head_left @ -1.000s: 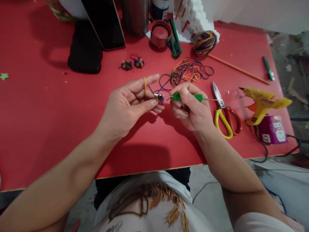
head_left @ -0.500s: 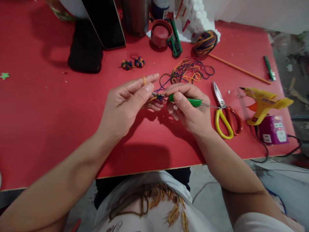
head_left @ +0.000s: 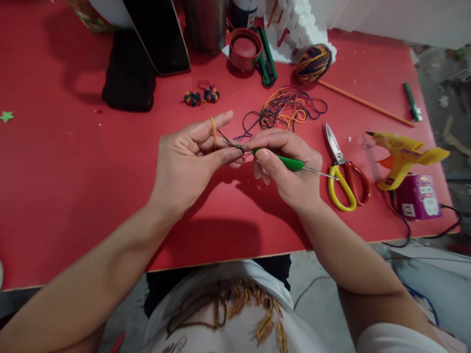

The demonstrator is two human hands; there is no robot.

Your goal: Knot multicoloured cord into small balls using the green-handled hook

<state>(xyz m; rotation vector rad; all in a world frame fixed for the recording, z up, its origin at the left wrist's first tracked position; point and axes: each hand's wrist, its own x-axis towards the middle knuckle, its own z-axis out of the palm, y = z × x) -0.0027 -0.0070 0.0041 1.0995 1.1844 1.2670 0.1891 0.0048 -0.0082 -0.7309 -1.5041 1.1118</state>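
My right hand (head_left: pixel 289 159) grips a crochet hook by its green handle (head_left: pixel 292 163), its thin metal end pointing left into a small dark piece of crochet (head_left: pixel 240 147). That piece is pinched between the thumb and fingers of my left hand (head_left: pixel 195 152), which hide most of it. Orange yarn (head_left: pixel 214 128) loops over my raised left index finger. Beyond the hands lies a loose tangle of multicoloured yarn (head_left: pixel 283 110). Two small crocheted pieces (head_left: pixel 201 95) rest on the red table further back to the left.
Scissors (head_left: pixel 342 171) with yellow and red handles lie right of my right hand. Past them are a yellow glue gun (head_left: pixel 408 157) and a purple box (head_left: pixel 419 196). A yarn ball (head_left: pixel 313 63), orange stick (head_left: pixel 364 103), green cutter (head_left: pixel 267 59), red pot (head_left: pixel 245 49) and phone (head_left: pixel 158 37) stand or lie behind.
My left thumb has come down onto the small piece, away from the index finger. More of the orange loop shows, and the hook's metal end has tipped slightly.
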